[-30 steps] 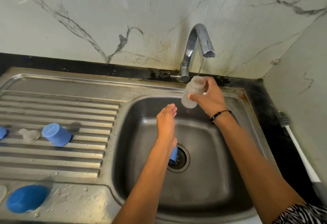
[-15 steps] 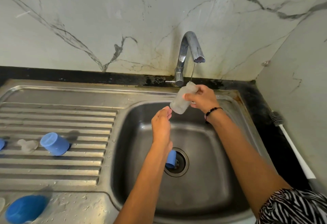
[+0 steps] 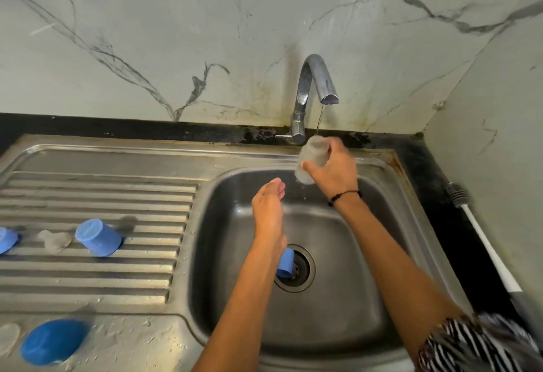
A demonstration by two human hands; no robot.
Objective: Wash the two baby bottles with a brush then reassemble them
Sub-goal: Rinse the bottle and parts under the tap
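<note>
My right hand (image 3: 333, 170) grips a frosted clear baby bottle (image 3: 312, 155) under the tap (image 3: 313, 92), mouth up, where a thin stream of water runs into it. My left hand (image 3: 269, 207) hovers over the sink basin (image 3: 338, 292) with straight fingers, just left of the bottle and holding nothing. A blue bottle part (image 3: 285, 263) lies by the drain, partly hidden by my left forearm. On the drainboard lie a blue cap (image 3: 98, 238), a clear teat (image 3: 54, 241) and another blue part (image 3: 6, 239) at the left edge.
A blue round lid (image 3: 53, 340) and a clear disc (image 3: 8, 339) sit on the wet front left corner. A white-handled bottle brush (image 3: 484, 242) lies on the black counter at the right, along the wall. The marble wall stands close behind the tap.
The bottle has been tipped more upright under the stream, its mouth raised toward the spout. My left hand has stayed open beside it. The view has shifted slightly.
</note>
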